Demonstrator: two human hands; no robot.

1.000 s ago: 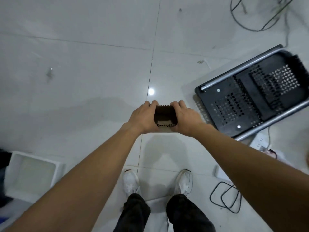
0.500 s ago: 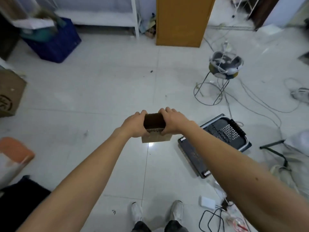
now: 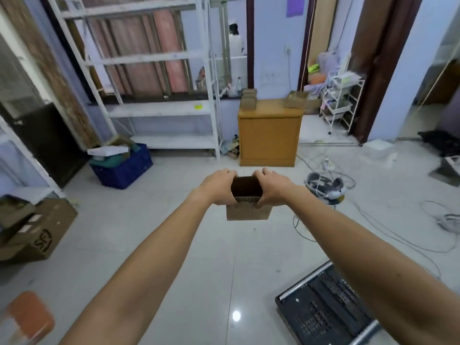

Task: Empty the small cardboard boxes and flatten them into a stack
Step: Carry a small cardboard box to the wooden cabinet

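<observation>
I hold a small cardboard box (image 3: 247, 210) out in front of me at arm's length, its open top toward me and its inside dark. My left hand (image 3: 216, 187) grips its left side and my right hand (image 3: 273, 186) grips its right side, fingers curled over the rim. On the wooden cabinet (image 3: 268, 135) across the room stands a short stack of small cardboard boxes (image 3: 249, 98) at the left and another small box (image 3: 296, 98) at the right.
A black perforated crate (image 3: 328, 312) lies on the floor at lower right. Cables and a fan (image 3: 324, 186) spread over the floor to the right. A blue crate (image 3: 124, 168), white shelving (image 3: 159, 110) and a large cardboard carton (image 3: 42, 235) stand at left.
My head has lifted from looking down at the floor and my feet to looking across the room. Both hands keep their grip on the box, held out in front.
</observation>
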